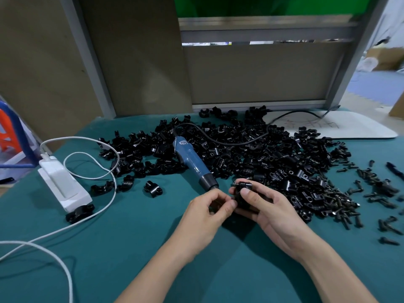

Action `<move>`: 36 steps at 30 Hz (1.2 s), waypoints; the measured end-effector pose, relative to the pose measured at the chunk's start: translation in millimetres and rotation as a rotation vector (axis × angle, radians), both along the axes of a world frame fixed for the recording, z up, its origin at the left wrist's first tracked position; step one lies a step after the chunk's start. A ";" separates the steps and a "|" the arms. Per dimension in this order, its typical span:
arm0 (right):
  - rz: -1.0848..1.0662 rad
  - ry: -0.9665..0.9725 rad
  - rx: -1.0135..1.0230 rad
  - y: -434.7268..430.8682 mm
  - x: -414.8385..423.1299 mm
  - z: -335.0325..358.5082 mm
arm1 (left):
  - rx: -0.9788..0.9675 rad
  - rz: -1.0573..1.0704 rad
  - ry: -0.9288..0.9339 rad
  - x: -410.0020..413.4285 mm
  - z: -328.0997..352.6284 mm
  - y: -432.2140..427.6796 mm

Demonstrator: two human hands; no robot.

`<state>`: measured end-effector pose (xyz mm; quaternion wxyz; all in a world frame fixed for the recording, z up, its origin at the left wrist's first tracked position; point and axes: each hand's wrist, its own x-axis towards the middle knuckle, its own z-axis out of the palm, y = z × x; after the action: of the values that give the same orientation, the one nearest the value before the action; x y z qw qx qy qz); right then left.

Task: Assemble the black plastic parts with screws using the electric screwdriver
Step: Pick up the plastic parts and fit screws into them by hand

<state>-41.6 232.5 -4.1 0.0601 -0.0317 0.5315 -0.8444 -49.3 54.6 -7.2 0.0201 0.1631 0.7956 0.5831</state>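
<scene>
Right hand (269,208), fingers curled, grips the black clamp part (242,189); left hand (205,208) pinches a small dark piece (213,207) against it; seat both flush before taking the electric screwdriver (192,162)

A teal-covered table (131,248) carries a wide heap of black plastic parts (251,154), a blue electric screwdriver (192,160), scattered screws (341,204), a white charger (63,184) and a white board (338,125).

Black part (242,193) mostly hidden between left hand (205,213) and right hand (269,206); white cable (70,289) cut off at 8 o'clock edge.
</scene>
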 end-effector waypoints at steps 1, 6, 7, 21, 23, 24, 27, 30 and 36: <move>0.006 0.003 0.011 0.2 0.5 0.4 | -0.002 -0.010 -0.012 -0.8 0.3 -1.1; 0.031 0.014 0.083 0.5 3.0 1.1 | -0.045 -0.055 -0.044 -2.6 1.2 -5.1; 0.036 0.016 0.088 0.9 3.4 1.3 | -0.043 -0.066 -0.050 -2.7 1.6 -5.5; -0.023 0.053 0.169 -1.9 5.9 3.1 | -0.021 -0.075 -0.035 -2.1 -0.2 -4.3; -0.024 0.050 0.158 -2.3 5.6 3.0 | -0.035 -0.047 -0.008 -2.7 -2.7 -4.1; -0.024 0.051 0.159 -2.4 5.4 3.1 | -0.054 -0.035 0.006 -2.9 -4.2 -3.9; -0.025 0.053 0.150 -2.6 5.4 3.5 | -0.121 -0.028 0.030 -3.3 -8.1 -3.4; -0.020 0.050 0.135 -2.8 5.3 4.3 | -0.125 -0.045 0.042 -4.8 -9.2 -3.7; -0.035 0.048 0.118 -3.6 5.5 4.1 | -0.087 -0.038 0.050 -4.3 -8.8 -3.9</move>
<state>-36.1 229.0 0.0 0.0344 -0.0393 0.5819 -0.8116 -53.6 50.7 -15.9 0.0182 0.1915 0.8172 0.5433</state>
